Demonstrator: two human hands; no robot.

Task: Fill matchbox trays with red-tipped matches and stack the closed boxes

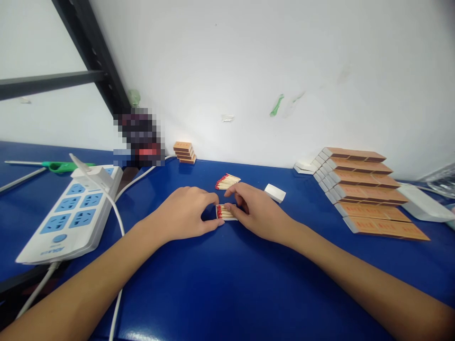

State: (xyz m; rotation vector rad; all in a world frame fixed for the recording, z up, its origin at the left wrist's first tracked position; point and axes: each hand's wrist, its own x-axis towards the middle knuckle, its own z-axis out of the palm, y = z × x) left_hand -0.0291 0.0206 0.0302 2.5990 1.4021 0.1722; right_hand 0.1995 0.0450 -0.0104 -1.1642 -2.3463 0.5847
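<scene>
A small white matchbox tray (235, 219) with red-headed matches (221, 211) in it lies on the blue table in front of me. My left hand (186, 210) grips the tray's left end, thumb on the near side and forefinger on the far side. From the right, my right hand (259, 208) is curled over the tray, its thumb down on the matches. Its other fingers are bent and partly hidden. Just beyond my hands, a loose pile of matches (227, 181) lies on the table. Right of that sits a white empty-looking box piece (275, 192).
At right, matchboxes (369, 192) are stacked in steps beside a white box (423, 202). A short stack of matchboxes (185, 152) stands by the wall. On the left are a power strip (71, 213), its white cable (119, 218) and a green-handled tool (60, 166).
</scene>
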